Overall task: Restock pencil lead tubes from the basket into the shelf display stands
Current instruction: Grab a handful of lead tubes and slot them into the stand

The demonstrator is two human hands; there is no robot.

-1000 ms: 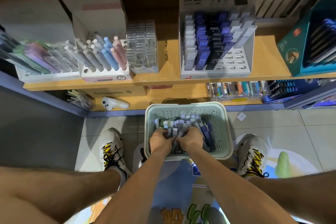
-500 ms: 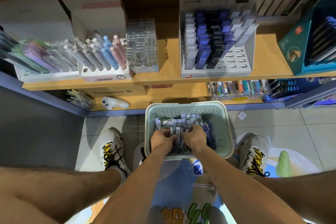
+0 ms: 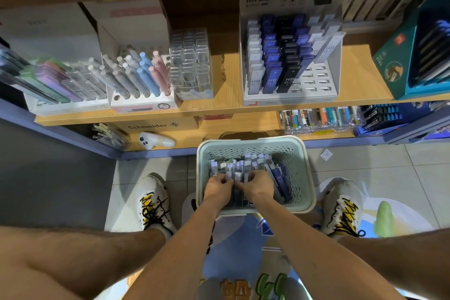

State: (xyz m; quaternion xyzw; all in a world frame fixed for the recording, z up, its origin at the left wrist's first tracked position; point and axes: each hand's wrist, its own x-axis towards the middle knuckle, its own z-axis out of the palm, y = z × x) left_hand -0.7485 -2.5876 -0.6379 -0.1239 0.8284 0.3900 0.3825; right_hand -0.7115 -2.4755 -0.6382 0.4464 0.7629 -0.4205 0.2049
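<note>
A pale green perforated basket (image 3: 303, 173) stands on the floor between my feet, holding several pencil lead tubes (image 3: 246, 165) in grey, blue and black. Both hands are down inside it. My left hand (image 3: 217, 187) and my right hand (image 3: 258, 184) sit side by side, fingers curled around a bunch of tubes at the basket's middle. On the shelf above, a white display stand (image 3: 314, 95) holds rows of grey, blue and black HB 0.7 tubes, with empty slots on its right front part.
To the stand's left sit a clear acrylic holder (image 3: 191, 66) and a white stand of pastel pens (image 3: 136, 80). A teal box (image 3: 399, 66) is at the right. The lower shelf carries a white controller (image 3: 155, 140) and packed pens (image 3: 321, 118). My shoes flank the basket.
Both hands stayed in the basket, shifting slightly and gathering the tubes more upright into a tighter bundle between them.
</note>
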